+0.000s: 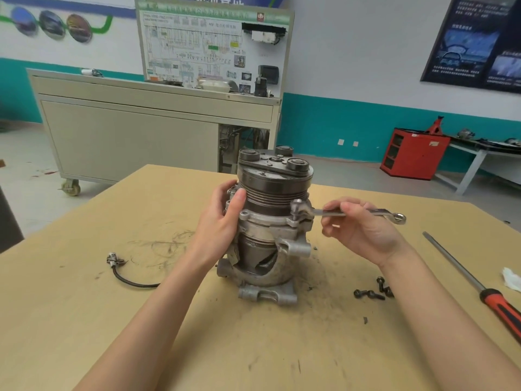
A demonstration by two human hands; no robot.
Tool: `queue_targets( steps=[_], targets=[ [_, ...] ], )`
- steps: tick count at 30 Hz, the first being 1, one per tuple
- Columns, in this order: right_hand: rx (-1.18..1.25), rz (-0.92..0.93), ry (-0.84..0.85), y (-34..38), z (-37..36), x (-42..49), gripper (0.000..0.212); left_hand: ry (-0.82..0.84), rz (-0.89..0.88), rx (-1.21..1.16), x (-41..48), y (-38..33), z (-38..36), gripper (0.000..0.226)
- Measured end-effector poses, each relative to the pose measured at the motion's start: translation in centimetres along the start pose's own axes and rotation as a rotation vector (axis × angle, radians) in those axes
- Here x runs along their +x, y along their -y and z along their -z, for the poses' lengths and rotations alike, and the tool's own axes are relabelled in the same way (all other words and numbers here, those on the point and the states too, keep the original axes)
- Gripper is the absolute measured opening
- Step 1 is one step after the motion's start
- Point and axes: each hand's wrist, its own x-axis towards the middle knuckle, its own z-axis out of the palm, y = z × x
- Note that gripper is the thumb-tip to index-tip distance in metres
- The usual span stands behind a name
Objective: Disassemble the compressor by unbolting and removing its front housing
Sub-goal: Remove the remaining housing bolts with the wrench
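The compressor stands upright on the wooden table, its grooved pulley on top and the silver front housing flange below the pulley. My left hand grips the compressor's left side, thumb against the pulley. My right hand holds a silver ring wrench by its shaft. The wrench's ring end sits on a raised bolt at the flange's right. Three loose dark bolts lie on the table to the right of the compressor.
A long screwdriver with a red and black handle lies at the table's right, beside a white rag. A short black cable with a connector lies to the left. Dirt is scattered around the compressor's base. A training bench stands behind.
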Motion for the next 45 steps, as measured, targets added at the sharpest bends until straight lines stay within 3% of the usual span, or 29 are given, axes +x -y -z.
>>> queue_targets(
  steps=[2,4,7,10,12,15,18,22,25,28,31,35,36,40,43,45],
  targets=[
    [-0.021,0.112,-0.124,0.9,-0.7,-0.9,0.019,-0.001,0.0,0.005,0.1,0.0,0.0,0.068],
    [-0.237,0.248,-0.294,1.9,-1.8,-2.1,0.026,-0.001,0.0,0.01,0.1,0.0,-0.1,0.069],
    [-0.793,0.433,-0.45,2.1,-5.1,-3.8,0.023,-0.012,0.002,0.014,0.2,0.1,-0.1,0.072],
    [-1.542,0.779,-0.394,1.3,-8.4,-4.7,0.03,-0.011,-0.004,0.01,0.2,0.1,-0.2,0.075],
    [-1.83,0.858,-0.371,0.7,-10.0,-4.7,0.035,-0.012,-0.016,0.009,0.1,0.0,-0.2,0.081],
    [-1.983,0.882,-0.455,0.4,-12.0,-4.7,0.036,-0.026,-0.029,0.027,0.2,0.0,-0.2,0.085],
    [-2.015,0.893,-0.481,0.0,-13.2,-4.4,0.034,-0.03,-0.02,0.041,0.4,0.2,-0.2,0.074],
    [-2.108,0.776,-0.525,-1.4,-14.3,-4.4,0.026,-0.03,-0.012,0.035,0.2,0.1,-0.3,0.085],
    [-2.165,0.716,-0.597,-3.2,-14.9,-4.2,0.026,-0.036,-0.009,0.044,0.2,0.0,-0.2,0.077],
    [-1.969,0.816,-0.505,-2.9,-13.1,-4.4,0.026,-0.046,-0.021,0.049,0.2,0.0,-0.2,0.069],
    [-1.46,0.789,-0.308,-1.7,-8.7,-5.4,0.021,-0.017,-0.017,0.026,0.2,0.0,-0.2,0.071],
    [-0.338,0.201,-0.167,-0.7,-3.5,-4.1,0.019,0.007,-0.009,0.014,0.2,0.0,-0.2,0.071],
    [-0.174,0.093,-0.146,-0.8,-2.4,-3.3,0.01,0.005,-0.011,0.008,0.1,0.0,-0.2,0.07],
    [0.075,-0.091,-0.056,-1.8,-1.3,-0.6,0.033,0.005,-0.006,0.011,0.1,-0.1,-0.2,0.069],
    [0.117,-0.056,-0.088,-1.6,-1.3,-0.7,0.034,0.012,-0.007,0.015,0.1,-0.2,-0.2,0.069],
    [0.026,0.03,-0.157,-0.9,-1.6,-1.4,0.022,0.017,-0.005,0.017,0.0,-0.3,-0.2,0.072]
  ],
)
